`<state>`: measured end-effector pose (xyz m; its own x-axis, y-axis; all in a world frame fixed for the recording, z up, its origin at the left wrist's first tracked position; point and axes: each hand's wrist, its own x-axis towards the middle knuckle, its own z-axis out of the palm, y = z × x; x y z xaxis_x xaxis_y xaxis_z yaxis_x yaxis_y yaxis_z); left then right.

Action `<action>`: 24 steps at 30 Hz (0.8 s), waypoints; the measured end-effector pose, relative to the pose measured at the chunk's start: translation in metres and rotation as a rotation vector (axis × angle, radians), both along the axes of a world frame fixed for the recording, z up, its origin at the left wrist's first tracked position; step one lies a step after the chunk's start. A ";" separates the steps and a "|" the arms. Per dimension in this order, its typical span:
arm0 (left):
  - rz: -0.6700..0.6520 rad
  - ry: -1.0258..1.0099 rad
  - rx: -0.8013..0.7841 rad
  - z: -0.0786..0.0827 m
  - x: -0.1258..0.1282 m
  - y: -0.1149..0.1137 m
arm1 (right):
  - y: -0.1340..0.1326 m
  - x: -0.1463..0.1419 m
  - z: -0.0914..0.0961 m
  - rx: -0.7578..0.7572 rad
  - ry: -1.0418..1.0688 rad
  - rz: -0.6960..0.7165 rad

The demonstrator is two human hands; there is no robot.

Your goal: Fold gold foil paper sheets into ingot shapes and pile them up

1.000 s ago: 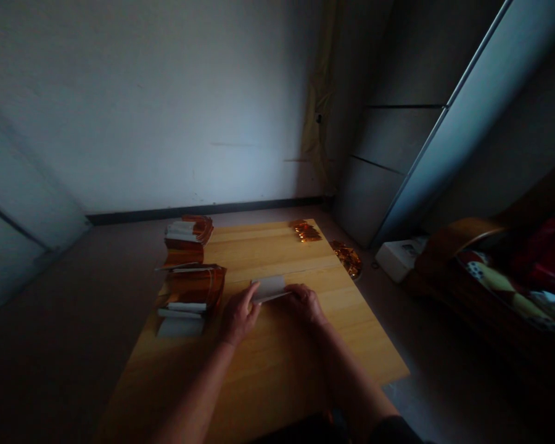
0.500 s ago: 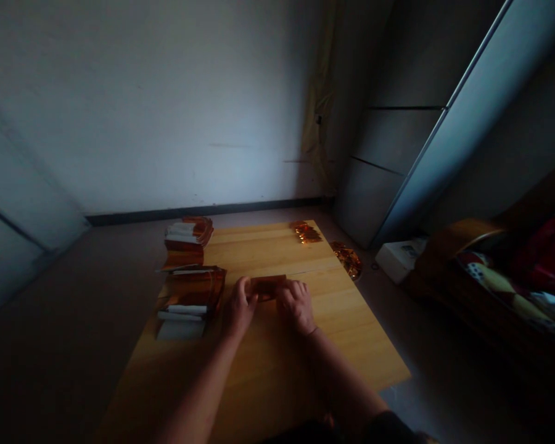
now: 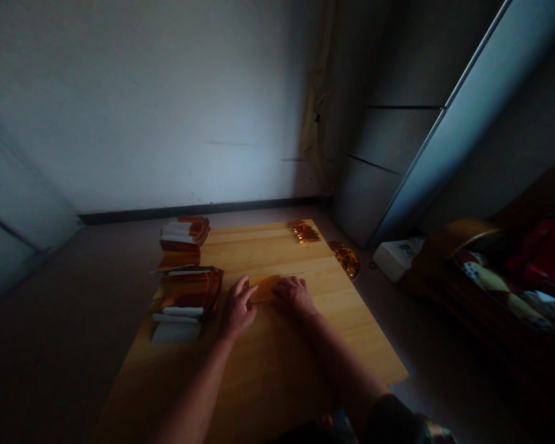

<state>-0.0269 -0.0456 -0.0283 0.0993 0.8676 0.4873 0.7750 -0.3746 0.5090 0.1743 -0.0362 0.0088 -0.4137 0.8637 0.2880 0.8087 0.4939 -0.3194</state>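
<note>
A small rectangular sheet of orange-gold foil paper (image 3: 264, 288) lies nearly flat on the wooden table (image 3: 351, 333). At its left edge, my left hand (image 3: 238, 311) holds it with the thumb and forefinger. My right hand (image 3: 296, 297) is bent over the right end, fingers close together and pressing on the paper; its fingertips are partly hidden. To the left stand two banded stacks of the same foil paper, a near stack (image 3: 192, 290) and a far stack (image 3: 185, 231), both showing pale undersides.
Shiny folded foil pieces (image 3: 304, 232) sit at the table's far right corner. Beyond the right edge, a heap of foil pieces (image 3: 345, 259) is lower down. A white box (image 3: 393, 259) and a wooden seat (image 3: 472, 231) with cloths are at the right, beside a tall cabinet (image 3: 374, 179).
The foil paper, darker and raised between the hands before, now lies flatter and looks lighter. My right hand has lowered onto its right end. The view has shifted slightly.
</note>
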 end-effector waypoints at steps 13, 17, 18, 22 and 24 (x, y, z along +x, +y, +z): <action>0.244 0.092 0.075 0.006 -0.003 -0.007 | 0.002 0.005 -0.009 -0.016 0.090 -0.013; 0.251 0.245 0.037 0.016 0.001 -0.020 | 0.002 0.004 -0.009 -0.010 0.090 -0.020; 0.230 0.264 0.034 0.017 0.001 -0.022 | 0.002 0.004 -0.009 -0.009 0.092 -0.020; 0.150 0.223 0.026 0.016 0.003 -0.024 | 0.002 0.003 -0.010 -0.006 0.092 -0.024; 0.111 0.165 0.013 0.014 0.002 -0.023 | 0.001 0.003 -0.008 -0.009 0.079 -0.023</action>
